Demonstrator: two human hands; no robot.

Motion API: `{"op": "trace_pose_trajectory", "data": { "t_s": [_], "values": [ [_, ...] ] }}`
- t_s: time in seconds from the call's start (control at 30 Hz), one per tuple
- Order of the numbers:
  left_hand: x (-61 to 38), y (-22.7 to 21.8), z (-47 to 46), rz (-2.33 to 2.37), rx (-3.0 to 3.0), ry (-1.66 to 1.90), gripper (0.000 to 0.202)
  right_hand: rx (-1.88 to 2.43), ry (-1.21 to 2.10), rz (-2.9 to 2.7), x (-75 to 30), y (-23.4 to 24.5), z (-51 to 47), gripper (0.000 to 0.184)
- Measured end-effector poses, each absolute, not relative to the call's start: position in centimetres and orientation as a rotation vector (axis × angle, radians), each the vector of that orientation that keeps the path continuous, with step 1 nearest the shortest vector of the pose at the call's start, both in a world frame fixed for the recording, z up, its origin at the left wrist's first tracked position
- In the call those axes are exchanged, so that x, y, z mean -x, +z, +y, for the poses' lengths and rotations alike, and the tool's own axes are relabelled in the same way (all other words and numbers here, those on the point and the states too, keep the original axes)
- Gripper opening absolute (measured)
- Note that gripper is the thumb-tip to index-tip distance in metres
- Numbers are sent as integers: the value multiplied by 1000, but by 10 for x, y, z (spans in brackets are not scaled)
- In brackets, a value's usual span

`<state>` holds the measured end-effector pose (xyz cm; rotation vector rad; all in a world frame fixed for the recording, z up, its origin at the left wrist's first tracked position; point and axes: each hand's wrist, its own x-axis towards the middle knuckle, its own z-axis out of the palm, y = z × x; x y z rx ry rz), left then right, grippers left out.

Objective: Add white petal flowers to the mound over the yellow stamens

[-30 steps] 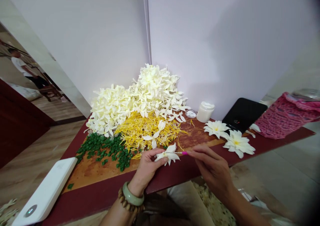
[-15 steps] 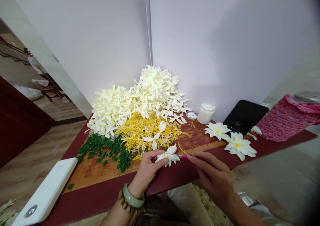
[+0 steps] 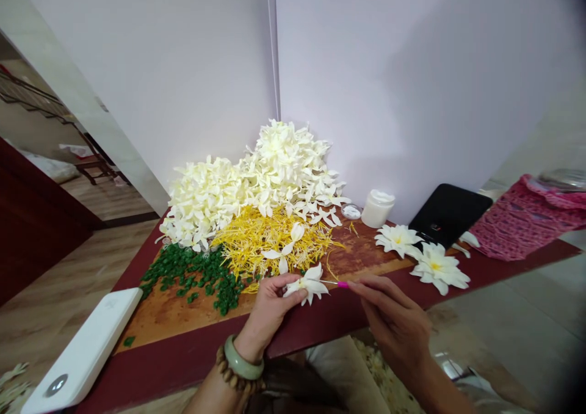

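Note:
My left hand [image 3: 268, 310] pinches a small white artificial flower [image 3: 308, 284] over the near edge of the red-brown table [image 3: 192, 356]. My right hand [image 3: 392, 319] grips a thin tool with a pink handle [image 3: 341, 284], its fine metal tip pointing left into the flower. Behind the hands lies a big heap of white petals [image 3: 256, 182], a pile of yellow stamens [image 3: 270, 240] and a scatter of small green pieces [image 3: 196, 273].
Two finished white flowers [image 3: 421, 252] lie at the right beside a black device [image 3: 451, 209] and a pink knitted cloth [image 3: 526, 215]. A white jar [image 3: 378, 207] and a small lid [image 3: 351, 210] stand by the wall. A white box [image 3: 82, 356] sits at the near left.
My right hand has drawn the pink-handled tool slightly to the right, away from the flower. The left hand keeps its hold on the flower.

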<state>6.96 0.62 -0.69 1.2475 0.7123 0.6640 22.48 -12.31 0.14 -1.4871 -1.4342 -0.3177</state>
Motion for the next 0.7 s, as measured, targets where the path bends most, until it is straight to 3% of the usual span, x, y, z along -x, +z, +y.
{"op": "trace_pose_trajectory", "data": {
  "t_s": [0.4,0.7],
  "values": [
    [-67,-12,8,787,-1289,680,31,1546,-293,-1328,-234,7,-124,26],
    [-70,-14,12,742,-1204,606,28,2134,-909,-1098,-322,26,-84,25]
  ]
}}
